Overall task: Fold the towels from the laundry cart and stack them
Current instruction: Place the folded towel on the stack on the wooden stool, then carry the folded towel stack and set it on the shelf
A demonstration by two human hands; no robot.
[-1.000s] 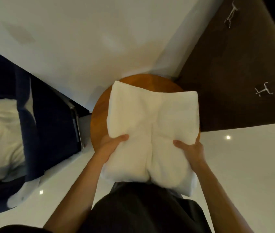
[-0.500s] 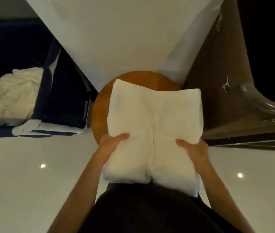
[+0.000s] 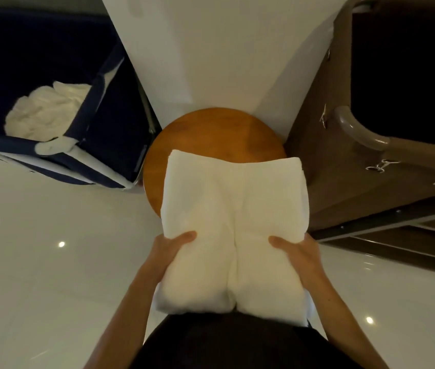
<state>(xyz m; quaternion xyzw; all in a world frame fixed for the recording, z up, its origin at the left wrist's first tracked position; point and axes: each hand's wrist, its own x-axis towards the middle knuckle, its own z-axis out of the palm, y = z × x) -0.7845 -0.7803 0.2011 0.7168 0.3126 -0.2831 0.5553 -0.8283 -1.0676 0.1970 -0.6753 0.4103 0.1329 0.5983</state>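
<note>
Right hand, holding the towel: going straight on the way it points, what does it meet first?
Probably the round wooden top, which lies ahead beneath the folded towel the right hand grips; height above it is unclear.

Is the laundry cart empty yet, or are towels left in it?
Not empty: a crumpled white heap lies inside the navy laundry cart, and another white piece hangs over its near rim.

The towel [image 3: 233, 230] is hiding the fingers of the left hand [image 3: 169, 249] and the right hand [image 3: 298, 251]; only the thumbs are showing. It is covering the near part of the round tabletop [image 3: 211, 134]. The picture's left edge is cutting off the laundry cart [image 3: 109, 145].
</note>
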